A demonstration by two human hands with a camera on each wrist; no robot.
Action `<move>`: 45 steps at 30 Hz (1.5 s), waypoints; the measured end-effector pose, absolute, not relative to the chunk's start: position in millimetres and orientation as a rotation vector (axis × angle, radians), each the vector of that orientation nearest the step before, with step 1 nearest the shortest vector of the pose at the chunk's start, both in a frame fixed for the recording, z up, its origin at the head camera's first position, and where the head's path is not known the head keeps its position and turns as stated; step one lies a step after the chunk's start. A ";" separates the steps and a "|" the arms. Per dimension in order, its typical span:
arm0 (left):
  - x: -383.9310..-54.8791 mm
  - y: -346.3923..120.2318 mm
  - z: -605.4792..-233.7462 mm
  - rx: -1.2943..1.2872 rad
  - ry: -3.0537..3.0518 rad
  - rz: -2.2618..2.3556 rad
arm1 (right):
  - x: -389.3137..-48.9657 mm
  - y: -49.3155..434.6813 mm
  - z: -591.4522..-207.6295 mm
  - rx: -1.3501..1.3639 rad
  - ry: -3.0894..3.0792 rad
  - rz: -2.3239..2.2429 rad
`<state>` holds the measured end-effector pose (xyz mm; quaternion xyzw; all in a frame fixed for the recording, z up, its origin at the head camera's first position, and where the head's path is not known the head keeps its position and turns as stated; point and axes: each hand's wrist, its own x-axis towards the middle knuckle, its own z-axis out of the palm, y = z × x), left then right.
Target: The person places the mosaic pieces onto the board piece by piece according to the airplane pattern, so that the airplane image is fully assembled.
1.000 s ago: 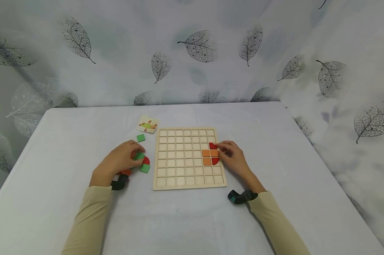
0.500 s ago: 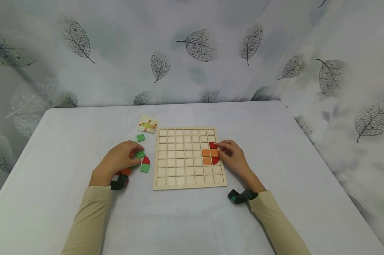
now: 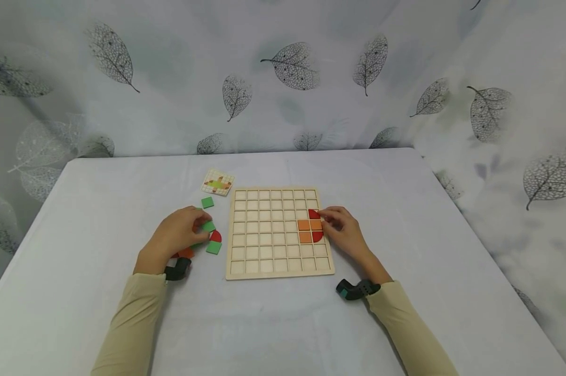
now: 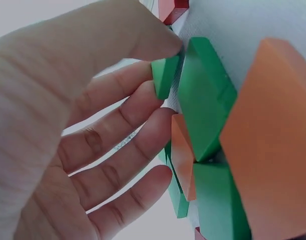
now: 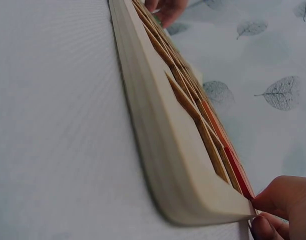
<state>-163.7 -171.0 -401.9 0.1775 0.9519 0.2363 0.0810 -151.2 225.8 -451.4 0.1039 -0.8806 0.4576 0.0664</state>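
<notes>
My left hand (image 3: 179, 230) pinches a green square tile (image 4: 165, 75) between thumb and fingers, just left of the board. Around it lie a red quarter-round tile (image 3: 215, 236), another green square (image 3: 214, 247) and an orange tile (image 4: 270, 140), some partly hidden under the hand. At the right edge of the wooden grid board (image 3: 259, 277) my right hand (image 3: 343, 230) grips the rim, fingertips close to a red quarter-round tile (image 3: 313, 214). Three orange squares (image 3: 305, 237) and a second red quarter-round (image 3: 318, 236) sit in the board's right-hand cells.
A small pattern card (image 3: 218, 182) lies behind the board's far left corner. One loose green square (image 3: 207, 202) rests in front of it. The white cloth-covered table (image 3: 273, 324) extends on all sides, with a leaf-print curtain (image 3: 170, 78) behind.
The left hand has shifted slightly, and the green tile at its fingertips has turned and moved a little to the right. The right hand stays at the board's edge.
</notes>
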 end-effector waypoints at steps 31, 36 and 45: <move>-163.1 -140.0 -395.2 0.823 2.790 0.957 | -150.9 226.6 -449.8 0.305 -2.666 1.380; -164.1 -130.0 -392.6 0.889 2.758 0.967 | -150.6 227.5 -449.1 0.314 -2.663 1.386; -164.2 -113.9 -391.5 0.880 2.710 0.952 | -152.8 228.5 -451.6 0.328 -2.648 1.420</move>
